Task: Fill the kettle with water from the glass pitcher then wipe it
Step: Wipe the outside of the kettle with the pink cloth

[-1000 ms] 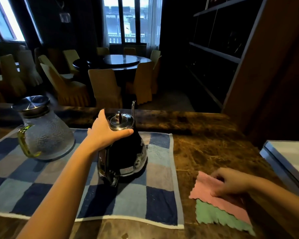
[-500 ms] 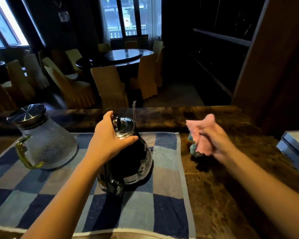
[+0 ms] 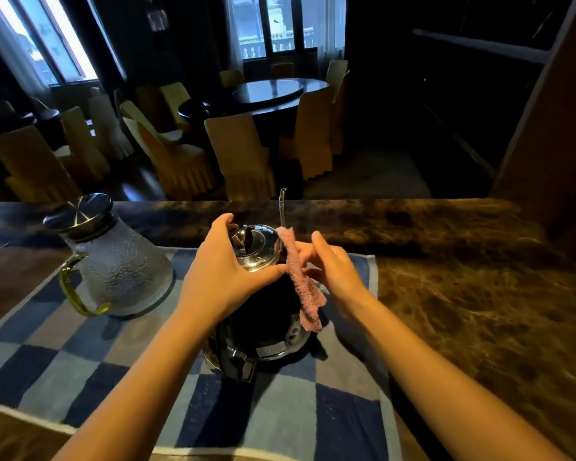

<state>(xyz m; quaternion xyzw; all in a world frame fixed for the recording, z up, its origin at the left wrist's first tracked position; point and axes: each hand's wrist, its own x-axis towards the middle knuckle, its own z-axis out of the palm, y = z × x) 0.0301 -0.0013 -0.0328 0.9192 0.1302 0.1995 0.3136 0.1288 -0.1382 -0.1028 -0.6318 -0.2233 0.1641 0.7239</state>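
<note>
A dark kettle [image 3: 263,324] with a shiny steel lid [image 3: 256,244] and thin upright spout stands on a blue checked mat [image 3: 120,354]. My left hand [image 3: 220,277] grips the kettle's top around the lid. My right hand [image 3: 330,271] presses a pink cloth [image 3: 303,287] against the kettle's right side, fingers fairly straight behind the cloth. A frosted glass pitcher [image 3: 120,271] with a steel lid and yellow-green handle stands at the left on the mat.
The mat lies on a dark brown marbled counter [image 3: 463,294]. Beyond the counter's far edge are chairs with yellow covers [image 3: 236,154] and a round dark table [image 3: 266,91]. A dark wooden shelf wall [image 3: 546,111] rises at the right.
My right hand picked the pink cloth off the counter, carried it left and now holds it against the kettle's side. The left hand stays on the kettle's top.
</note>
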